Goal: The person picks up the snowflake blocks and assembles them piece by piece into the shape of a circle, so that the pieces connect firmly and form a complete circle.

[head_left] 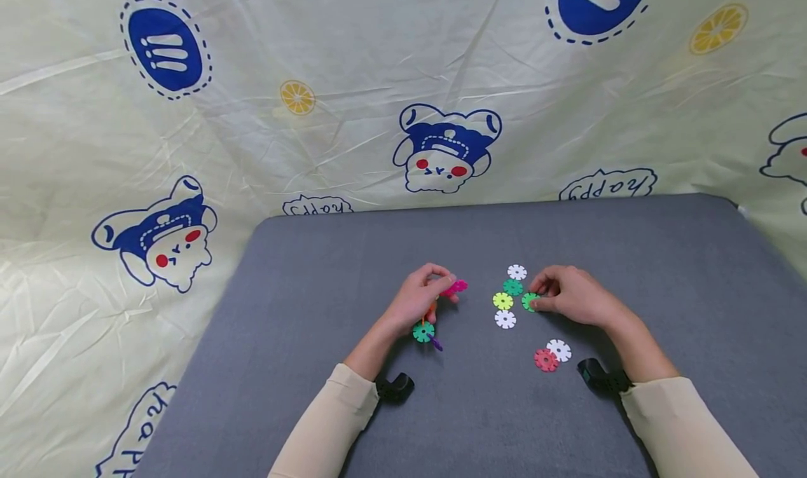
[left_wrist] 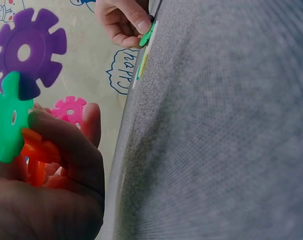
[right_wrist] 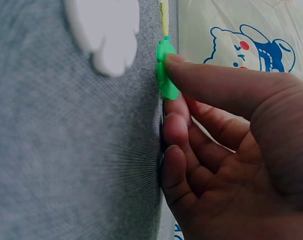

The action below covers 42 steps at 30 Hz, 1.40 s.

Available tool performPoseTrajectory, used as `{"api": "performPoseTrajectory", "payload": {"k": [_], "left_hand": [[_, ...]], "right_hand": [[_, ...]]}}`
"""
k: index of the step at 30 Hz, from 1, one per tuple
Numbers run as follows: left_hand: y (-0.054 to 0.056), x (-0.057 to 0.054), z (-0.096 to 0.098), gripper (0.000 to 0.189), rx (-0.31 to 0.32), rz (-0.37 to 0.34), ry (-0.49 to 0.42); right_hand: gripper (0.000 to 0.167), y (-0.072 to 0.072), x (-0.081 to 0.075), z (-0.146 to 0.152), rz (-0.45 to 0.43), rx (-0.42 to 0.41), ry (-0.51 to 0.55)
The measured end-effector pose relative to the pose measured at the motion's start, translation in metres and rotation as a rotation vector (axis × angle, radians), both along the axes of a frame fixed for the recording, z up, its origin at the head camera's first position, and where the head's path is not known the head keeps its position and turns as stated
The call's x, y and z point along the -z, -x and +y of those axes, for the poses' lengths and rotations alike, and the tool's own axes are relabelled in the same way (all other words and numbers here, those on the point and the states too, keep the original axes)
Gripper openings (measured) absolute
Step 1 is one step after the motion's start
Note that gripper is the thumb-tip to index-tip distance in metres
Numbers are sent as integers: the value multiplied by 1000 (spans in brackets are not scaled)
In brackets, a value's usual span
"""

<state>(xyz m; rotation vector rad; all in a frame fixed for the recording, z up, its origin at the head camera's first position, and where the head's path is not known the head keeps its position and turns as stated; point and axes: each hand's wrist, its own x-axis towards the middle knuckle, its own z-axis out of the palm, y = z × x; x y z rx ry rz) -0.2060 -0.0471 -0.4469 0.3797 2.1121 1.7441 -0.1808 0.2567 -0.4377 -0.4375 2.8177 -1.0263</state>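
Note:
My left hand [head_left: 416, 298] holds a chain of joined notched plastic discs just over the table. A pink disc [head_left: 455, 288] sticks out past its fingertips; an orange disc [left_wrist: 37, 150], a teal-green disc [left_wrist: 10, 122] and a purple disc [left_wrist: 30, 50] follow on the wrist side. Fingers cover part of the orange and pink ones. At the right, my right hand [head_left: 576, 297] pinches a bright green disc [right_wrist: 165, 75] between thumb and fingers, close to the tabletop. Beside that disc lie a darker green disc [head_left: 513, 287] and a yellow disc [head_left: 502, 301].
White discs lie at the far end [head_left: 517, 272] and near end [head_left: 505, 319] of the loose column. Closer to me, a red disc [head_left: 546, 360] touches another white disc [head_left: 558, 350]. The grey table [head_left: 315, 310] ends at a printed curtain [head_left: 353, 134].

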Motion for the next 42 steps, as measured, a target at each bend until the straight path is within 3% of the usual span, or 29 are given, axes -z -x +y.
{"api": "performPoseTrajectory", "payload": {"k": [5, 15, 28, 42], "left_hand": [[0, 0, 2, 28, 2, -2, -13], [-2, 1, 1, 33, 38, -11, -3], [-4, 0, 6, 30, 36, -5, 6], [-6, -2, 10, 30, 78, -44, -29]], "right_hand": [[20, 1, 1, 1, -25, -13, 44], [18, -1, -1, -2, -176, -23, 224], [31, -3, -6, -20, -281, 50, 487], [36, -7, -6, -52, -285, 64, 559]]}}
